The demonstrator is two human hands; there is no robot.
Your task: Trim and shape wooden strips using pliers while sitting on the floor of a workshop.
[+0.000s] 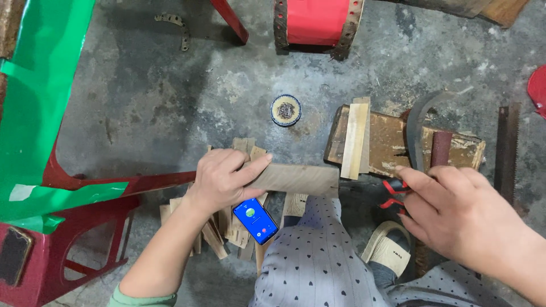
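Note:
My left hand (223, 179) grips a flat wooden strip (298, 179) by its left end and holds it level above my knee. My right hand (455, 213) reaches over a red-handled tool (392, 193) lying beside the wooden block; whether its fingers close on the handle I cannot tell. A thick worn wooden block (392, 145) sits on the floor ahead, with pale thin strips (355, 139) laid across its left side. Several short wood pieces (219, 230) lie piled under my left hand. A phone with a lit blue screen (256, 220) rests on that pile.
A small round tin of nails (285, 110) stands on the concrete floor. A hand saw (506, 150) lies at the right. A red stool with green tape (45, 187) fills the left. A red drum-like object (317, 24) stands at the top. My sandal (389, 245) is below.

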